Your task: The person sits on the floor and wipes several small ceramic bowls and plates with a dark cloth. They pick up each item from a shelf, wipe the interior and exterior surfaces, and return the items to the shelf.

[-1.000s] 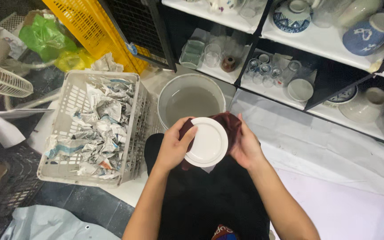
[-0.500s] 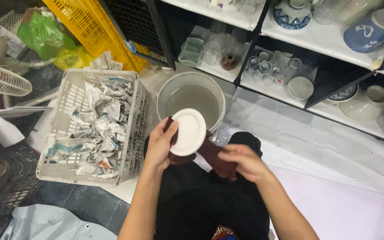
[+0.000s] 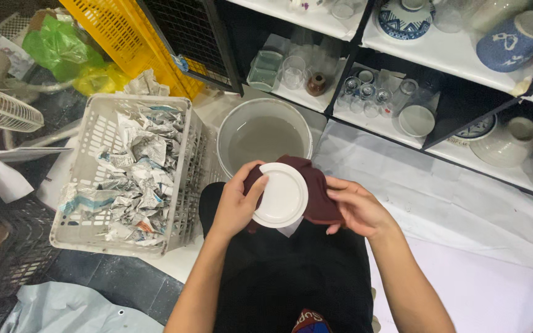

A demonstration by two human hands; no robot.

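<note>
- We had a small white plate held over our lap, just in front of the grey bucket of cloudy water that stood on the floor.
- A dark maroon cloth lay behind the plate and touched its far side.
- Our left hand was clamped on the plate's left rim, thumb across the face and fingers curled behind it.
- Our right hand was closed on the cloth at its right edge, pressing it toward the plate.
- We judged the plate light, stiff and breakable, and slippery if wet; the rim seemed the safest place to grip it, with the cloth adding friction.
- The cloth looked soft and limp, easy to bunch anywhere.
- To our left a pale plastic basket held crumpled newspaper, with a yellow crate beyond it.
- Ahead, the dark shelf unit carried glasses, a white bowl and blue-and-white pots.
</note>
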